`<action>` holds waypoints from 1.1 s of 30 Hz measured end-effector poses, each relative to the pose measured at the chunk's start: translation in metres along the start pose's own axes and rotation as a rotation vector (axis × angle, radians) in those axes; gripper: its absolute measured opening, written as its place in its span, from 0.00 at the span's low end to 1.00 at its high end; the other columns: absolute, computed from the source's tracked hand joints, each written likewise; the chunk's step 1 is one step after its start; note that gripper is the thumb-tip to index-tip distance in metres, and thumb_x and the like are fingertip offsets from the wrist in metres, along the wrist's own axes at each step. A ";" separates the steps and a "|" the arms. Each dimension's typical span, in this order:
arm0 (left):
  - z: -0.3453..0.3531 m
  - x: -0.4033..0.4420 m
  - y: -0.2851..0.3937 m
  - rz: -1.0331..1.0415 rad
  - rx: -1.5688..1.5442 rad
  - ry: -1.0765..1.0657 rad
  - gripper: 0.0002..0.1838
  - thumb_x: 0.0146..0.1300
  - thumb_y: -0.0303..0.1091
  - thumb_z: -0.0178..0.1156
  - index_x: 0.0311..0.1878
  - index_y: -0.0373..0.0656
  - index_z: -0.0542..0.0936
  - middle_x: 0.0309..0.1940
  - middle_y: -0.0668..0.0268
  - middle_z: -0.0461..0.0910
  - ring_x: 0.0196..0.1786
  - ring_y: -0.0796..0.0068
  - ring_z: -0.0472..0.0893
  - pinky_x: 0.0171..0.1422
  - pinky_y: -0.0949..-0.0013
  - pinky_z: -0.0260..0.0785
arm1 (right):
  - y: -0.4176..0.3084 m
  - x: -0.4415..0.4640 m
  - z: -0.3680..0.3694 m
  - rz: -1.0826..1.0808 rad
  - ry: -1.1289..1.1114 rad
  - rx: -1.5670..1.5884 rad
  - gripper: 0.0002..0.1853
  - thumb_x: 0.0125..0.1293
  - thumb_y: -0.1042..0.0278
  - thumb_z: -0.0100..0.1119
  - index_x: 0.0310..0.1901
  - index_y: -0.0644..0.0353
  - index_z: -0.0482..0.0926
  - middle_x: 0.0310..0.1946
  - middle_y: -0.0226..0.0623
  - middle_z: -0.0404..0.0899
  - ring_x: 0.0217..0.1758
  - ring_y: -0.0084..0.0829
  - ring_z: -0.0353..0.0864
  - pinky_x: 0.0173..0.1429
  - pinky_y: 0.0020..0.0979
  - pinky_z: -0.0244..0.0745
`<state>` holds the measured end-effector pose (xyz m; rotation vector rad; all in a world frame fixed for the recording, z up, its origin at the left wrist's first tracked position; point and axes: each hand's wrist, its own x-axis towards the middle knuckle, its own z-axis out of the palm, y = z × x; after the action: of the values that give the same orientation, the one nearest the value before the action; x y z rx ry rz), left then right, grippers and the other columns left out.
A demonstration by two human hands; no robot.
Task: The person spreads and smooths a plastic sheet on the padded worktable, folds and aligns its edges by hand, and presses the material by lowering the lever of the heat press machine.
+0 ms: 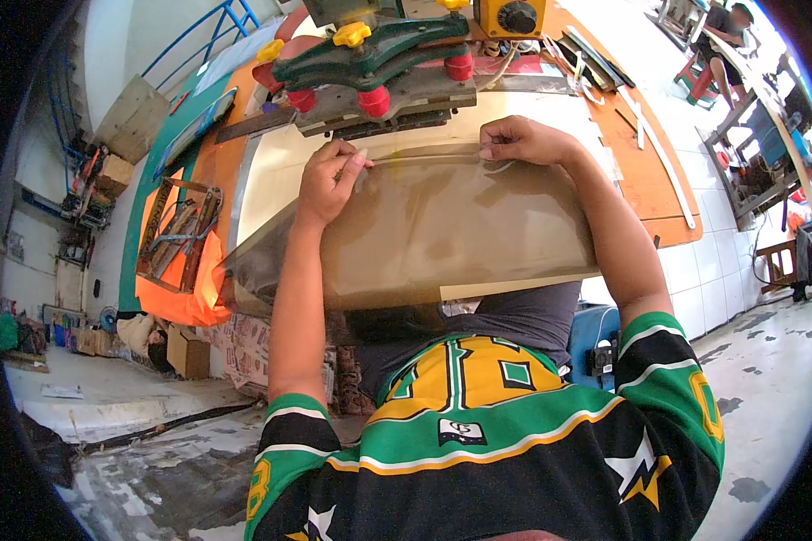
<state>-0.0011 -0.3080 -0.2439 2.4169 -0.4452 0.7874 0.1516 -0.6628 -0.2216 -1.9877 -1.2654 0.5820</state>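
A wide, glossy brownish translucent sheet lies over the pale work surface and hangs toward my lap. My left hand pinches its far edge on the left, thumb and fingers together. At the right end of that edge, my right hand also grips the sheet between thumb and fingers. A thin strip-like fold runs between the two hands. Just beyond them stands a green metal press with yellow knobs and red feet, its dark lower bar close to the sheet's edge.
A yellow control box with a black dial is beside the press. Left, a metal frame rests on orange material. Long strips lie on the orange board at right. A person sits far off at the upper right.
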 end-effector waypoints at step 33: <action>-0.009 -0.012 0.004 -0.358 -0.588 -0.139 0.15 0.80 0.40 0.61 0.37 0.40 0.78 0.30 0.80 0.68 0.35 0.88 0.65 0.41 0.77 0.60 | -0.003 -0.006 -0.004 0.077 -0.117 -0.011 0.12 0.73 0.62 0.69 0.38 0.62 0.82 0.27 0.22 0.76 0.35 0.17 0.71 0.42 0.28 0.69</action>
<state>-0.0162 -0.3043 -0.2435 1.9205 -0.2385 0.2780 0.1502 -0.6690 -0.2168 -2.0442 -1.2675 0.7399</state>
